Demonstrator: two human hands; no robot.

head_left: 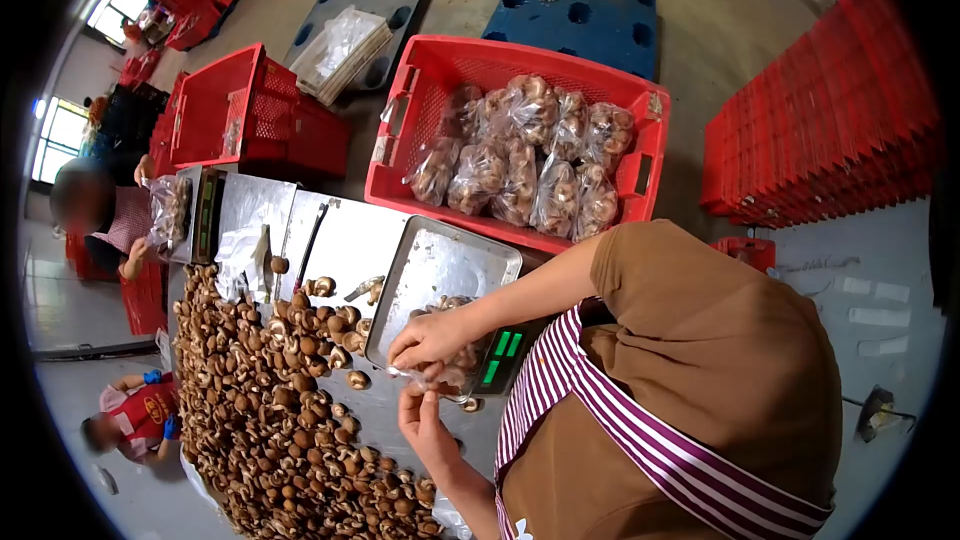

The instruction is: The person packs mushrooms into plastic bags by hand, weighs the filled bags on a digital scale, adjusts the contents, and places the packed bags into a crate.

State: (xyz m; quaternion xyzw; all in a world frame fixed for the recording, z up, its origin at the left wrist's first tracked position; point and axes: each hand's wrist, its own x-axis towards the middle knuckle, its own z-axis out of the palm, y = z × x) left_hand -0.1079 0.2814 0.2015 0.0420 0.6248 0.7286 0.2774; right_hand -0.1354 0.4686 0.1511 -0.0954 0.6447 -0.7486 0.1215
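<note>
A clear plastic bag of mushrooms (462, 362) lies on the metal tray of a weighing scale (455, 252), partly covered by my hands and forearm. My right hand (432, 340) reaches over the bag, its fingers closed on the gathered plastic of the bag's mouth. Just below, my left hand (425, 418) pinches the same plastic between thumb and fingers. Green digits glow on the scale's display (502, 355), close to my body. Beside the tray spreads a large pile of loose brown mushrooms (290, 400).
Beyond the scale, a red crate (385, 180) holds several bagged mushrooms (520, 155). Stacked red crates (830, 110) stand at right, blue pallets (615, 15) behind. Across the table one co-worker (125, 220) holds a bag by another scale; another wears a red apron (152, 410).
</note>
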